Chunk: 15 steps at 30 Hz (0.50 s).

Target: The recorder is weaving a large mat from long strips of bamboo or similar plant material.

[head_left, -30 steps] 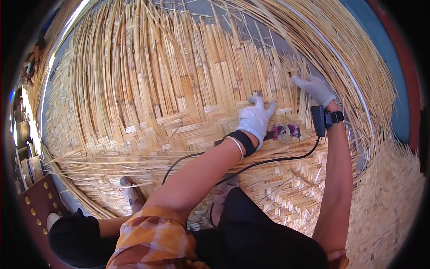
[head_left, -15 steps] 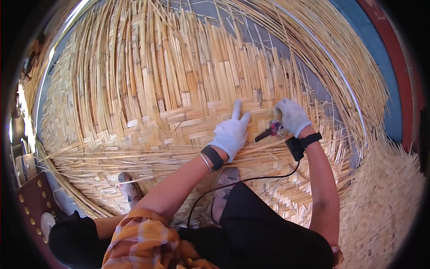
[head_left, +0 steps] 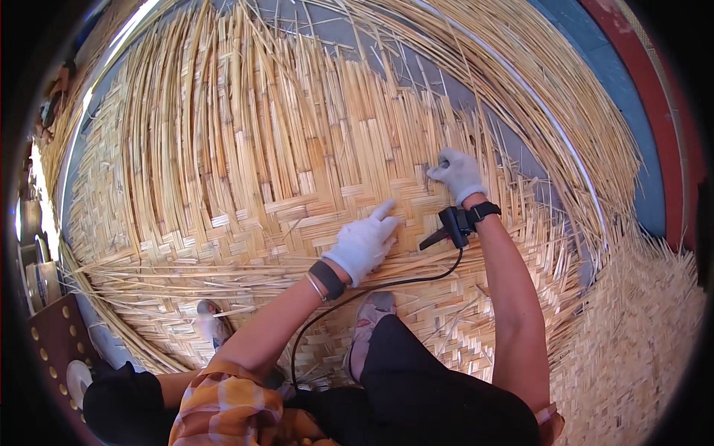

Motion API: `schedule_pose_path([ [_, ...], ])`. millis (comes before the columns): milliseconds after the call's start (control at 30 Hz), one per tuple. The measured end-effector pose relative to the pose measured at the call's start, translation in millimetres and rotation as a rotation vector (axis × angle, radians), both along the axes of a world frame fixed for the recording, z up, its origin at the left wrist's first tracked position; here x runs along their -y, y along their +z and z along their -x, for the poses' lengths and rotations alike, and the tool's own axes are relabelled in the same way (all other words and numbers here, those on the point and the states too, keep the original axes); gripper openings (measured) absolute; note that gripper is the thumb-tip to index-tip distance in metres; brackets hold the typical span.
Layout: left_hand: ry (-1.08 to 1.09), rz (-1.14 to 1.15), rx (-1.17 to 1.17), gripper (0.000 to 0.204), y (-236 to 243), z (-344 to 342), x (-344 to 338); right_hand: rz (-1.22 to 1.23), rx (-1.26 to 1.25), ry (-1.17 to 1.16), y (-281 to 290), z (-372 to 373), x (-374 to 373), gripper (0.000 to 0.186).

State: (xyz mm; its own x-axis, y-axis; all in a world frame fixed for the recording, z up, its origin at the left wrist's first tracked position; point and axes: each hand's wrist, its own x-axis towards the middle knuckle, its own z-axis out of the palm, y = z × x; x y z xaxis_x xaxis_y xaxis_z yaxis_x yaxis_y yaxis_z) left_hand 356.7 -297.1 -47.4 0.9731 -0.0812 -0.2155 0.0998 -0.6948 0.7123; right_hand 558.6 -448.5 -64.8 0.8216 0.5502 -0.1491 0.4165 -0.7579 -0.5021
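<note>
blue floor with a red border.

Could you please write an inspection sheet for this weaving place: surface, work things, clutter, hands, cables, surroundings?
Surface: large woven mat of pale flat strips, spread on the floor; the person sits on it.
Work things: loose unwoven strips fan outward from the woven part.
Clutter: stray thin strips lie across the mat near the lower left edge.
Hands: left hand, gloved, flat on the weave; right hand, gloved, pinches a strip end.
Cables: black cable runs from the black wrist device down toward the body.
Surroundings: blue floor with red border at right; dark studded object at lower left.
</note>
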Motion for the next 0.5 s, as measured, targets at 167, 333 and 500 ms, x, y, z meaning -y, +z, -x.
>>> schedule_pose_path([
  [167,0.092,0.072,0.075,0.031,2,-20,-12,-0.082,0.215,0.439,56,37,60,0.021],
  [333,0.388,0.521,-0.014,0.033,21,-88,1,0.033,0.306,0.737,50,83,84,0.02],
  [500,0.46,0.842,-0.23,0.035,29,-147,9,-0.215,0.3,0.501,35,83,90,0.026],
])
